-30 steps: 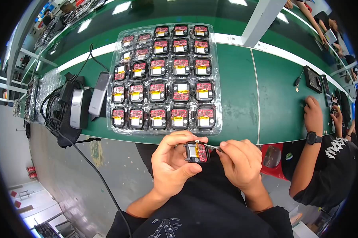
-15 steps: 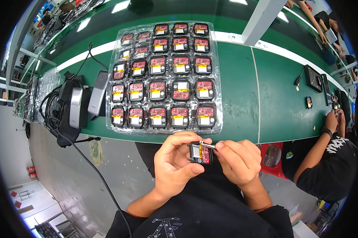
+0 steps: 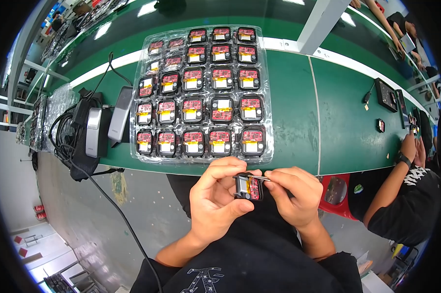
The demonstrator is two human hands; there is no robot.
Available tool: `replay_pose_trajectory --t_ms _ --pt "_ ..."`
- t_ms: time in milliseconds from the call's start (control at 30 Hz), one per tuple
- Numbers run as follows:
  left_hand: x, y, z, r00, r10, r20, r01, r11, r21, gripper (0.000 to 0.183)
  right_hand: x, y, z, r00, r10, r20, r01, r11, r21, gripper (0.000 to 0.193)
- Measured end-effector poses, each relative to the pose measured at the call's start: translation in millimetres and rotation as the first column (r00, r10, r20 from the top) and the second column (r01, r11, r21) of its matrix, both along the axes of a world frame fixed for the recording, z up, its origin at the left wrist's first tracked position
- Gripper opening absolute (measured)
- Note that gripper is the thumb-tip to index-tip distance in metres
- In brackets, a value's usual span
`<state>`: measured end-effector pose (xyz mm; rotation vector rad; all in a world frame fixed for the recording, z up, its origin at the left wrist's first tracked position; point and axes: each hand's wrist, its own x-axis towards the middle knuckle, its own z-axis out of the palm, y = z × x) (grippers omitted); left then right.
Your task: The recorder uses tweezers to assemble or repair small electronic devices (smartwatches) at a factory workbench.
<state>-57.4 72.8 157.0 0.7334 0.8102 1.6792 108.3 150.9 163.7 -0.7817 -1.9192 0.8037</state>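
In front of my body, just off the table's near edge, my left hand grips a small black square device housing between thumb and fingers. Its open face shows a red circuit board, a silver-white block and a strip of yellow tape. From the right, my right hand pinches thin metal tweezers, whose tip reaches the upper edge of the housing. What the tip touches there is too small to make out. Beyond my hands lies a clear plastic tray holding rows of similar housings.
Left of the tray stand two grey-and-black box-shaped devices beside coiled black cables. A cable hangs past my left arm. At the right a co-worker sits near a red stool, with another housing on the green table.
The tweezers lie flatter, and my right fingers have shifted slightly upward. The housing is still in my left hand, turned a little.
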Motion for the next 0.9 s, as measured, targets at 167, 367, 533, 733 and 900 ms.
replay_pose_trajectory --t_ms 167,367,533,733,900 --pt "0 1 -5 1.000 -0.001 -0.025 0.001 1.000 -0.009 0.060 1 1 3 0.985 -0.060 0.163 0.023 0.975 0.223 0.022" --pt "1 0 0 0.999 0.006 -0.044 -0.006 1.000 -0.015 0.060 0 -1 -1 0.990 -0.063 0.128 0.035 0.977 0.208 0.024" --pt "-2 0 4 0.997 0.018 -0.079 -0.019 1.000 -0.005 0.061 2 -5 4 0.965 -0.101 0.242 0.016 0.944 0.330 0.024" --pt "-18 0 9 0.999 0.024 -0.026 -0.024 1.000 0.009 0.064 11 8 5 0.989 0.000 0.146 -0.024 0.986 0.164 0.020" --pt "-63 13 35 0.963 0.139 -0.230 -0.122 0.989 0.086 0.073 46 22 -9 0.956 -0.291 0.030 0.290 0.957 0.025 0.012"
